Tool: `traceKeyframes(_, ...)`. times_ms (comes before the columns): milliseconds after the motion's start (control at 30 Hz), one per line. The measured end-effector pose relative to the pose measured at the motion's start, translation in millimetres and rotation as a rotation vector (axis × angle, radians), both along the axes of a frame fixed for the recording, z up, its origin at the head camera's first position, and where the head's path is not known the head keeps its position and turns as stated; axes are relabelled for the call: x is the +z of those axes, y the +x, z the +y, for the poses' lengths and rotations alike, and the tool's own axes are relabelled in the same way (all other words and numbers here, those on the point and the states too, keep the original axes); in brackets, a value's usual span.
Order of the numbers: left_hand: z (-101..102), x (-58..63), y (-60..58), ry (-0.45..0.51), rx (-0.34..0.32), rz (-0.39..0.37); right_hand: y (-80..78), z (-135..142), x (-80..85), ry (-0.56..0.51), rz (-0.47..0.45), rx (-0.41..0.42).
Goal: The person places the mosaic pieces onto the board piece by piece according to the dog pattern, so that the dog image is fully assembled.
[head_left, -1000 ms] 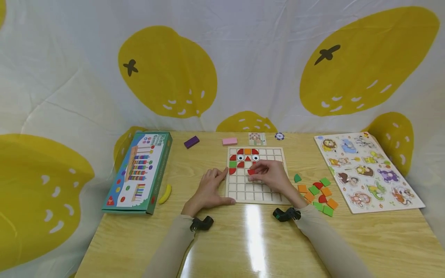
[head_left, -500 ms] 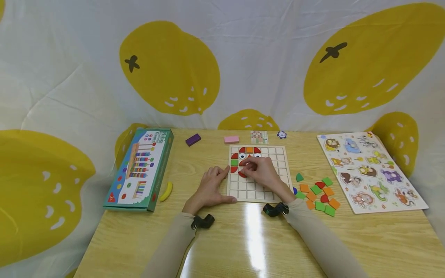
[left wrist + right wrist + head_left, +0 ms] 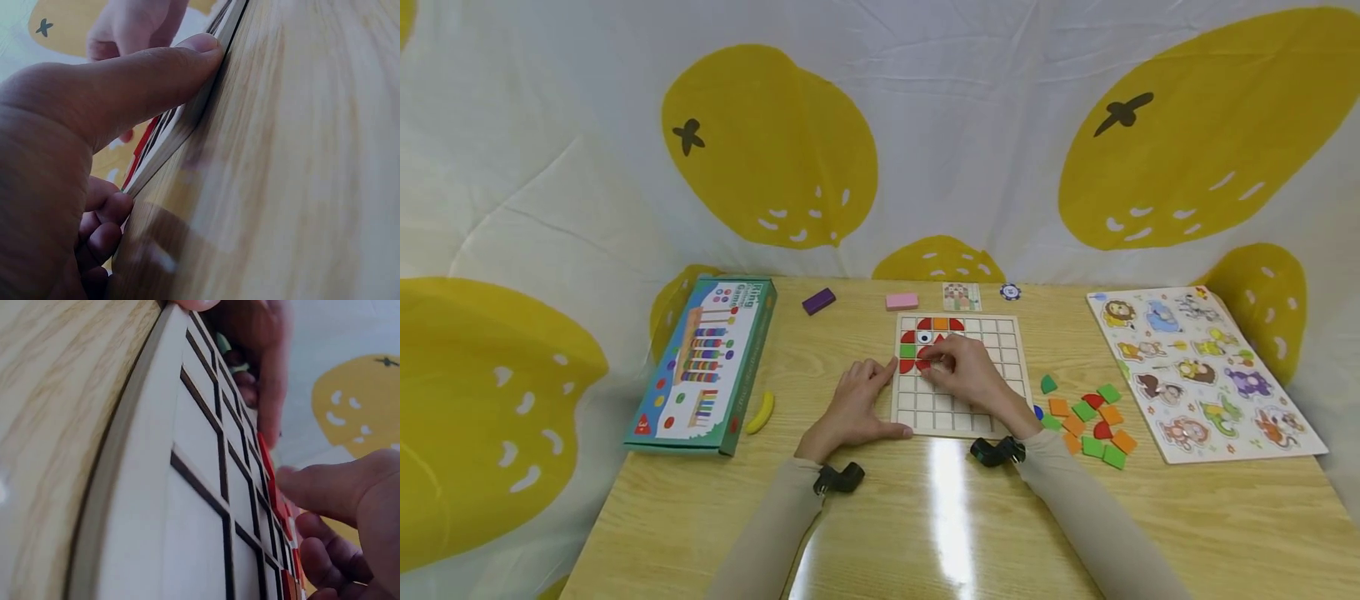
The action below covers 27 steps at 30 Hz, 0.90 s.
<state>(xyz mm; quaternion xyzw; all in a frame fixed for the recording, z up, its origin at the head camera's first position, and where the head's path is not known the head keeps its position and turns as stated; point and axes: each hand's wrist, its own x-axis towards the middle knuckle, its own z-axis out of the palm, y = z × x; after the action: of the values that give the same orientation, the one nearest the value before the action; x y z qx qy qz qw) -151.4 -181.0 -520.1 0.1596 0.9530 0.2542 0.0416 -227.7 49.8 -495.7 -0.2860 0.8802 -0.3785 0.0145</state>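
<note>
A wooden grid board (image 3: 940, 422) lies in the middle of the table, its upper left cells filled with red tiles, a green square (image 3: 907, 351), an orange square (image 3: 941, 323) and an eye tile (image 3: 924, 337). My left hand (image 3: 852, 404) spreads round the near left corner, thumb along the front edge and index finger at the left edge. Over the grid, my right hand (image 3: 972, 372) pinches a red curved tile (image 3: 275, 495) down at the cells, beside other red pieces. Its fingers cover part of the pattern in the head view.
Loose orange, green and red tiles (image 3: 1092, 447) lie right of the board, near an animal puzzle (image 3: 1206, 375). A ring game box (image 3: 700, 367) and a toy banana (image 3: 761, 413) are at left. Behind the board sit purple (image 3: 818, 301) and pink blocks (image 3: 902, 302), a pattern card (image 3: 962, 297) and a chip (image 3: 1011, 292).
My right hand has moved left across the board with the red tile, then stayed low over the cells. The left hand keeps its place at the board's corner.
</note>
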Motion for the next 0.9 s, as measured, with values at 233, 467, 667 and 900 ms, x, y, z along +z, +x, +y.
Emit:
traceKeyframes(233,0,0.6,0.5,-0.001,-0.002,0.007,0.0,1,0.1,0.090,0.002,0.012)
traceKeyframes(467,1,-0.1,-0.1,0.004,-0.005,0.006,-1.9,2,-0.7,0.074,0.014,-0.031)
traceKeyframes(667,1,1.8,-0.2,-0.008,-0.002,-0.003,-4.7,2,-5.7,0.000,0.023,-0.046)
traceKeyframes(900,2,1.7,0.3,-0.011,0.013,-0.011,-6.9,26,0.6,-0.090,-0.053,-0.020)
